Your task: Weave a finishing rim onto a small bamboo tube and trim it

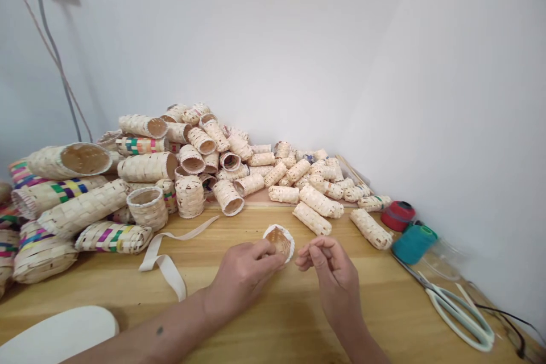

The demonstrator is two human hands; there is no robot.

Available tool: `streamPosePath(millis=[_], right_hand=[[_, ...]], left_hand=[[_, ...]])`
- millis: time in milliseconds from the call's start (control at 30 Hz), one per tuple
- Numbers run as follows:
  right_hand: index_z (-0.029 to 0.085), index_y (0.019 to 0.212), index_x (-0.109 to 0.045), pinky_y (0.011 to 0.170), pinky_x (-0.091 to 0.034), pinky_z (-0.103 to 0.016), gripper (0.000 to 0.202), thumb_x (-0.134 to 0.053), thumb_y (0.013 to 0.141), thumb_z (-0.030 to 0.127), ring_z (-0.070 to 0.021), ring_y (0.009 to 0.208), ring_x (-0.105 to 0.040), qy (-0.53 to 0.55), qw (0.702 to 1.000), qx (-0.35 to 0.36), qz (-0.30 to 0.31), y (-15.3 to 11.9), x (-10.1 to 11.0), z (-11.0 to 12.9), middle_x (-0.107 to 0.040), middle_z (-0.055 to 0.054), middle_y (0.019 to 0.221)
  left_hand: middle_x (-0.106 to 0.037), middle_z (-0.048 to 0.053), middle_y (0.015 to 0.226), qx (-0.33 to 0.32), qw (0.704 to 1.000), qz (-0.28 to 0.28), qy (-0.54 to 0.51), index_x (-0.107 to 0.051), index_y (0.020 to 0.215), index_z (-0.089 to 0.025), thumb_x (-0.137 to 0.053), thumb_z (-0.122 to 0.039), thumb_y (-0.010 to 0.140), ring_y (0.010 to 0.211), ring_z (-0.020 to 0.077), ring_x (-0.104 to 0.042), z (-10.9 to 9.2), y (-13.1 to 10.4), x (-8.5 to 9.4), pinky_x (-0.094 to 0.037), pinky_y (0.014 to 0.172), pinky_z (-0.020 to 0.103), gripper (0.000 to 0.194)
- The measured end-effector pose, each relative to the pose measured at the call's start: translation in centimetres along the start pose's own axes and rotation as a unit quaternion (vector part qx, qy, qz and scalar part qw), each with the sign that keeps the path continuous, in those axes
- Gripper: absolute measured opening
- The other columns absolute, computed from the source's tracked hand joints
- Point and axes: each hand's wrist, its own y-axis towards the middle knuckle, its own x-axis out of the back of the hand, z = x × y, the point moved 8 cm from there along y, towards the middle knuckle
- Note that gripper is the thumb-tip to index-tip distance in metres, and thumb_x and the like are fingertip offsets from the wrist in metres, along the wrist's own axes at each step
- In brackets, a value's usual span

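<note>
A small woven basket (280, 242) with a white-trimmed rim is gripped at its near left side by my left hand (251, 267). Its open mouth faces up toward me. Just to the right of the rim, my right hand (330, 267) is raised with thumb and fingertips pinched together. Whether a needle or thread is between those fingertips is too small to make out. The basket's lower part is largely hidden behind my left hand.
Woven baskets (147, 168) are piled at the back left, and smaller woven tubes (311, 219) at the back centre. A white ribbon (170, 273) curls at left. Red yarn (397, 215), teal yarn (414, 243) and scissors (458, 313) lie right; a white rounded object (63, 333) is front left.
</note>
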Motion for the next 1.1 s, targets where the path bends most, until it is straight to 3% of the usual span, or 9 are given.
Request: streamPosePath(millis=[300,433,500,567,633,767,933,1033,1100], right_hand=[[0.019,0.082,-0.057,0.058,-0.054,-0.026,0.019,-0.061,0.085,0.038,-0.0148,0.060,-0.064,0.052,0.999,0.015,0.004,0.8,-0.3,-0.5,-0.070,-0.002,0.070],[0.019,0.082,-0.058,0.060,-0.053,-0.026,0.017,-0.061,0.085,0.036,-0.0144,0.062,-0.064,0.050,0.998,0.022,0.032,0.5,-1.1,1.3,-0.071,-0.002,0.071],[0.019,0.082,-0.058,0.062,-0.052,-0.026,0.016,-0.060,0.085,0.035,-0.0143,0.064,-0.064,0.037,0.997,0.024,0.062,0.2,-1.5,2.6,-0.071,-0.002,0.072],[0.019,0.082,-0.058,0.064,-0.050,-0.025,0.015,-0.060,0.086,0.033,-0.0147,0.067,-0.064,0.014,0.996,0.024,0.088,-0.2,-1.7,3.7,-0.071,-0.002,0.072],[0.019,0.082,-0.058,0.064,-0.049,-0.026,0.015,-0.059,0.086,0.033,-0.0153,0.068,-0.065,-0.013,0.995,0.020,0.099,-0.6,-1.7,4.4,-0.071,-0.002,0.072],[0.017,0.078,-0.061,0.060,-0.046,-0.024,0.011,-0.057,0.083,0.027,-0.0140,0.064,-0.061,-0.097,0.992,0.030,0.076,-1.2,-1.6,5.3,-0.068,-0.001,0.071],[0.017,0.078,-0.066,0.070,-0.045,-0.023,0.006,-0.061,0.081,0.016,-0.0130,0.074,-0.059,-0.147,0.977,0.141,0.059,-1.6,-3.4,8.2,-0.066,0.000,0.076],[0.018,0.083,-0.067,0.076,-0.044,-0.025,0.008,-0.060,0.087,0.020,-0.0141,0.081,-0.060,-0.185,0.957,0.210,0.078,-2.2,-4.3,9.6,-0.067,-0.001,0.081],[0.019,0.092,-0.067,0.082,-0.044,-0.026,0.012,-0.056,0.091,0.023,-0.0152,0.088,-0.060,-0.227,0.938,0.243,0.097,-2.8,-3.8,9.8,-0.069,-0.002,0.089]], left_hand=[[-0.060,0.005,0.083,0.026,0.991,0.022,-0.126,-0.064,0.086,-0.016,-0.048,-0.022,0.093,0.074,0.0146,-0.056,0.3,0.2,0.0,-0.042,0.066,0.023,0.019],[-0.057,0.003,0.070,0.051,0.987,0.001,-0.155,-0.060,0.069,-0.015,-0.050,-0.028,0.092,0.064,0.0130,-0.053,0.2,0.8,1.1,-0.039,0.060,0.022,0.028],[-0.060,0.002,0.067,0.051,0.986,0.000,-0.157,-0.061,0.071,-0.015,-0.054,-0.028,0.090,0.062,0.0129,-0.053,-0.1,1.1,1.5,-0.038,0.059,0.021,0.024],[-0.067,0.002,0.073,0.041,0.986,0.017,-0.162,-0.065,0.085,-0.016,-0.059,-0.027,0.087,0.064,0.0134,-0.056,-0.5,1.4,1.6,-0.039,0.061,0.022,0.013],[-0.070,0.002,0.078,0.030,0.982,0.050,-0.182,-0.067,0.095,-0.018,-0.061,-0.027,0.085,0.066,0.0136,-0.059,-1.1,1.6,1.4,-0.040,0.064,0.022,0.015],[-0.068,0.001,0.069,0.066,0.961,0.111,-0.245,-0.068,0.078,-0.016,-0.058,-0.031,0.085,0.060,0.0124,-0.056,-1.5,1.7,0.6,-0.039,0.059,0.020,0.019],[-0.066,0.001,0.067,0.151,0.943,0.102,-0.279,-0.068,0.077,-0.018,-0.054,-0.036,0.083,0.060,0.0151,-0.057,-0.7,1.4,0.5,-0.042,0.057,0.021,0.024],[-0.062,0.001,0.061,0.184,0.938,0.082,-0.283,-0.066,0.069,-0.019,-0.056,-0.042,0.080,0.057,0.0163,-0.054,0.0,1.2,0.5,-0.043,0.055,0.023,0.028],[-0.061,0.002,0.061,0.194,0.933,0.085,-0.291,-0.066,0.068,-0.019,-0.058,-0.044,0.079,0.059,0.0174,-0.054,0.3,1.0,0.1,-0.044,0.056,0.024,0.029]])
